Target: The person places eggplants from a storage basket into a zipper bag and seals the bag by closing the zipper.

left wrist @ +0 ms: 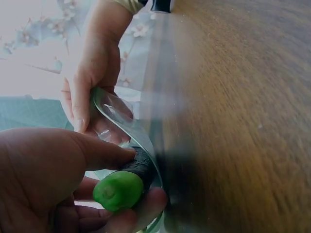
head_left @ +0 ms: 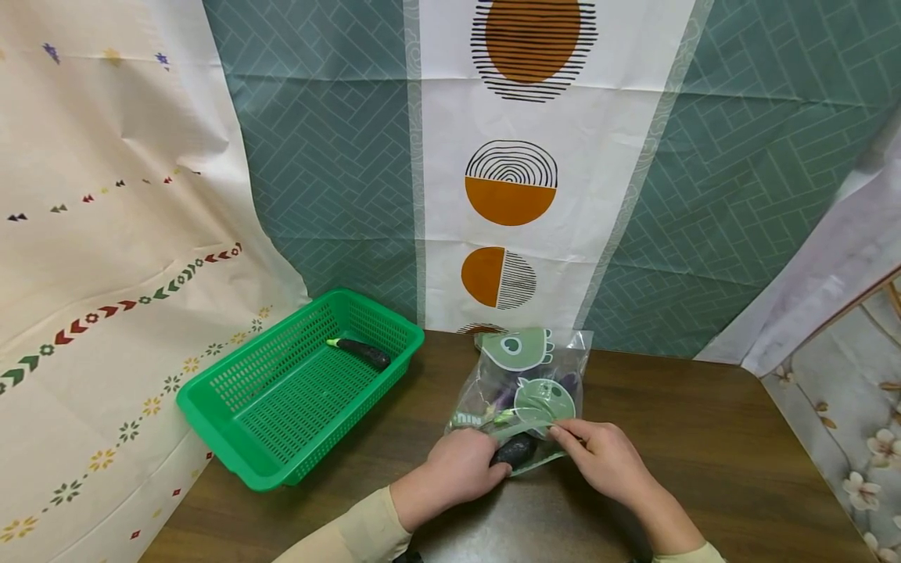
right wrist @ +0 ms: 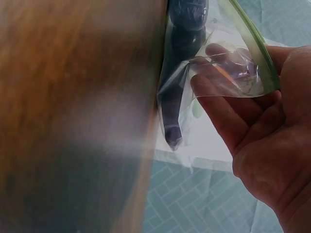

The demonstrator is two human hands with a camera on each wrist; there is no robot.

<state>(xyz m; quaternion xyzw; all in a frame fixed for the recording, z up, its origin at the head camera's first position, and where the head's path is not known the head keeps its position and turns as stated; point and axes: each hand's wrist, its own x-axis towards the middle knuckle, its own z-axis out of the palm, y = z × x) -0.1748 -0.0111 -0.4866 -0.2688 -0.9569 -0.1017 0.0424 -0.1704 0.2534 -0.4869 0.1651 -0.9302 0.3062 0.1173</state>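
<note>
A clear zip bag (head_left: 486, 383) with green cartoon prints lies on the table, its green-edged mouth toward me. Purple, eggplant-like vegetables (right wrist: 172, 107) show through the plastic. At the opening, my left hand (head_left: 461, 465) grips a dark, wrinkled, long vegetable (head_left: 516, 450) with a bright green end; its exact kind is unclear. In the left wrist view that green end (left wrist: 119, 190) faces the camera between thumb and fingers, and the dark part reaches into the bag mouth. My right hand (head_left: 607, 457) pinches the bag's rim (right wrist: 262, 63) and holds it apart, several fingers behind the plastic.
On the left of the wooden table (head_left: 676, 414) stands a green mesh basket (head_left: 239, 461). Inside it lies another dark vegetable (head_left: 362, 352) with a light green end. Patterned cloth (head_left: 338, 156) hangs behind the table and along both sides.
</note>
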